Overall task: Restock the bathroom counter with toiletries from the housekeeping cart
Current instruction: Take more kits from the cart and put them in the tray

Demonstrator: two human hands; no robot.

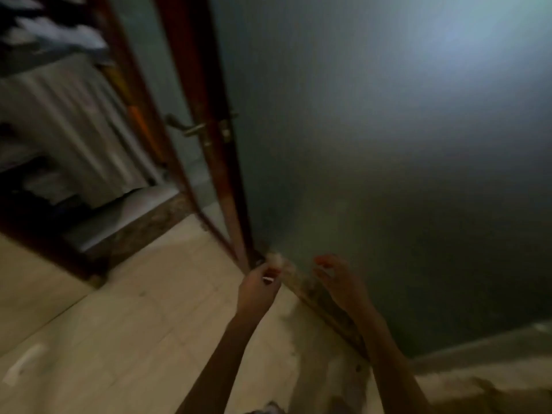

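The frame is dark and blurred. My left hand is held out low in the middle and pinches a small pale item between thumb and fingers; what the item is cannot be told. My right hand hovers just to its right with fingers loosely curled, and nothing can be seen in it. Both hands are in front of the lower corner of a frosted glass door. No cart or bathroom counter can be made out.
The door has a reddish wooden frame and a brass lever handle. It stands ajar, with a room and pale striped fabric beyond on the left. Beige floor tiles spread below; a stone threshold crosses the doorway.
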